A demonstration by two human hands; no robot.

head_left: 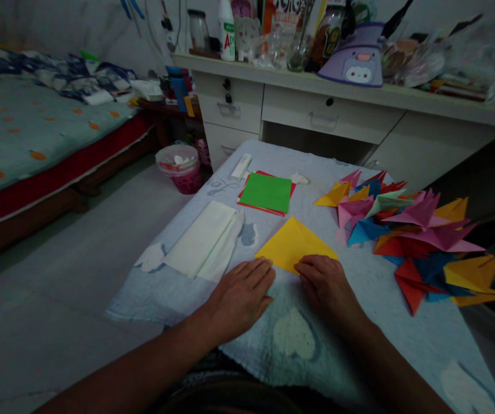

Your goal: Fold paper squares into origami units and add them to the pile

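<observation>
A yellow sheet of origami paper [296, 241], with creases across it, lies on the cloth-covered table in front of me. My left hand [247, 290] rests flat at its left corner, fingers stretched out and touching the edge. On the lower right edge, my right hand [327, 287] has its fingers curled and pressed together on the paper; its thumb is mostly hidden. Beyond the yellow sheet sits a stack of square paper [267, 192], green on top with red showing below. Many folded paper cranes [407, 224] in several colours are heaped to the right.
A folded whitish cloth or paper [202, 238] lies left of my hands. Scissors [222, 185] and a white box [241, 167] are near the table's left edge. A waste bin [182, 167] stands on the floor, beside a bed [49, 126]. A cluttered desk [308, 109] stands behind.
</observation>
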